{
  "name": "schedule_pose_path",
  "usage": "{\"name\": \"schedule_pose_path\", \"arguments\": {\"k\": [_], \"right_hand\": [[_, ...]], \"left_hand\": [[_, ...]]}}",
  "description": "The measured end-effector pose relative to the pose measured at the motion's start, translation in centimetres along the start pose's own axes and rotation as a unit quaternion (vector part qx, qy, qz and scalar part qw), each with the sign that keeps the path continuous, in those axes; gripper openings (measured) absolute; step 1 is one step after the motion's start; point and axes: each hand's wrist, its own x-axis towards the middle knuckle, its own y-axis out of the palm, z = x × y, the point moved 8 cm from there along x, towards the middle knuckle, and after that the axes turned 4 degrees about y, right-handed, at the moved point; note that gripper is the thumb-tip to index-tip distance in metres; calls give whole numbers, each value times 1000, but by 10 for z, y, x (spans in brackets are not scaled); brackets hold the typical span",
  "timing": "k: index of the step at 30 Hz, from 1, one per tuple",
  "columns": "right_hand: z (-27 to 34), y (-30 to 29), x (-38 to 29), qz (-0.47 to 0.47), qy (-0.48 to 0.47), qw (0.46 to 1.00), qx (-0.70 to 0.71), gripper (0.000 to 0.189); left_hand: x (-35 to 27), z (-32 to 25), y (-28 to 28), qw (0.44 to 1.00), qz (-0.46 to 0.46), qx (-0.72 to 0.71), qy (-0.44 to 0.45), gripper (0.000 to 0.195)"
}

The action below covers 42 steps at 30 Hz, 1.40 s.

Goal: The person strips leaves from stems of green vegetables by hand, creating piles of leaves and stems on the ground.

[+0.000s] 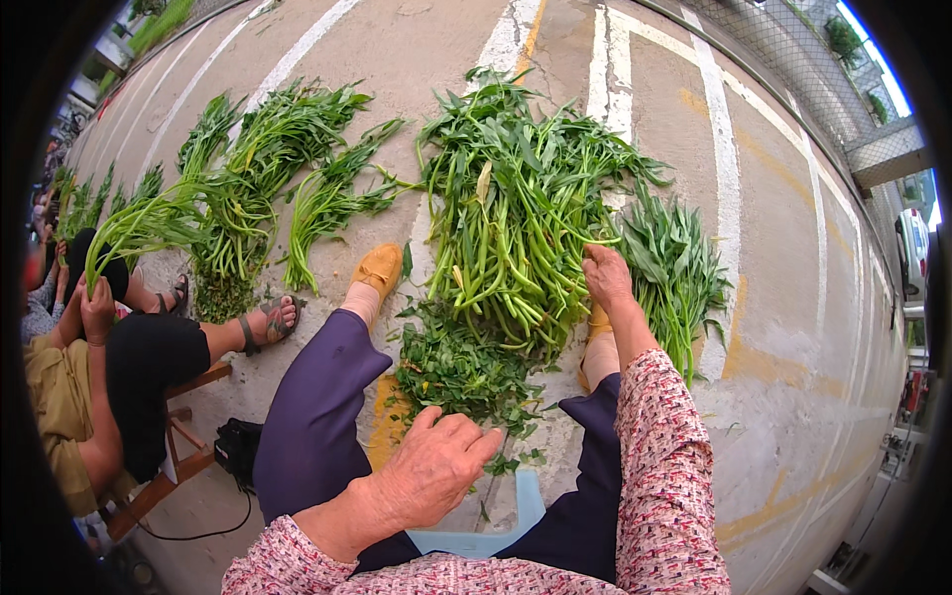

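A large pile of leafy green stems (pixel 513 223), which look like water spinach, lies on the pavement between my feet. My right hand (pixel 608 275) reaches to the pile's right side, its fingertips at the stems; whether they grip one is hidden. Nearer to me is a low heap of torn leaves (pixel 465 368). Over the near edge of that heap hovers my left hand (pixel 431 465), palm down with loosely bent fingers and nothing visible in it. To the right of my right hand lies a neater bundle of the same greens (pixel 673 275).
At the left sits a person on a wooden stool (pixel 167 476), holding a bunch of stems (pixel 141 227). More greens (pixel 256 171) and a smaller bunch (pixel 320 216) lie by that person's feet. A black bag (pixel 238 450) with a cord rests beside the stool.
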Motion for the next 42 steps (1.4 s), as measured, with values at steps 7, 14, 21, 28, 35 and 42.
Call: {"name": "schedule_pose_path", "arguments": {"k": [7,14,21,28,35,42], "right_hand": [[11,66,26,64,-23,998,-12,41],[-7,77,36,2,43,993,112,29],[-5,21,11,-42,121,810,573,17],[10,21,-8,82,156,738,651,19],[22,28,-11,119,152,728,658,16],[-5,34,-9,133,119,898,401,29]], "left_hand": [[-3,-1,15,997,72,-17,6,47],[-2,4,16,998,62,-20,7,46],[-8,3,17,998,50,-30,-11,46],[-6,5,18,999,41,-15,-10,47],[-7,7,12,1000,22,-15,-11,49],[-7,7,11,999,23,-19,-12,47]]}}
